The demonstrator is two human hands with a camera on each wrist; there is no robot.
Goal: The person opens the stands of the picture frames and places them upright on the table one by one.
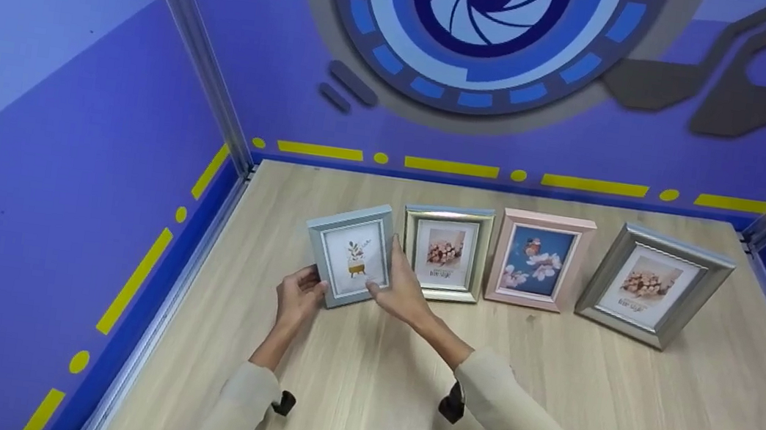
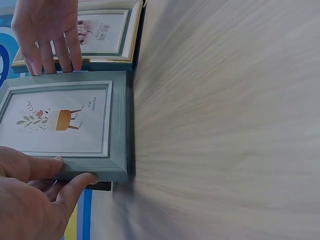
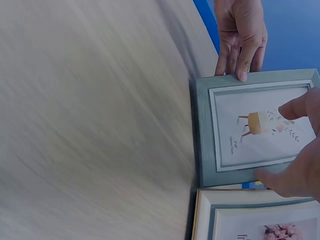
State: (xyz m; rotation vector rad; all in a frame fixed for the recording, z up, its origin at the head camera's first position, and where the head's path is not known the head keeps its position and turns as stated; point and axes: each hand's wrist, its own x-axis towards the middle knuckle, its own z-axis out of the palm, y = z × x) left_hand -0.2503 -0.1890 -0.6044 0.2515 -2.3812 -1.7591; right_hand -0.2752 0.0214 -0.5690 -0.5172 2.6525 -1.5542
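A blue-grey picture frame (image 1: pixel 323 259) stands on the table, leaning back and turned a little, with a plant-in-a-pot print. My left hand (image 1: pixel 299 296) grips its left edge near the bottom, thumb at the front and other fingers partly hidden behind. On the opposite edge, my right hand (image 1: pixel 404 293) lays straight fingers along the side, its thumb reaching over the front. In the left wrist view the right hand's fingertips (image 2: pixel 77 62) meet the frame's edge. Just right of it stands a gold-edged frame (image 1: pixel 438 295) with a flower print, partly covered by the right hand.
Farther right stand a pink frame (image 1: pixel 501 260) with a blossom print and a larger silver-grey frame (image 1: pixel 601 273) angled inward. Blue panel walls (image 1: pixel 278 112) enclose the wooden table (image 1: pixel 358 404) at the back and sides. Black wrist cameras (image 1: pixel 452 405) hang under both sleeves.
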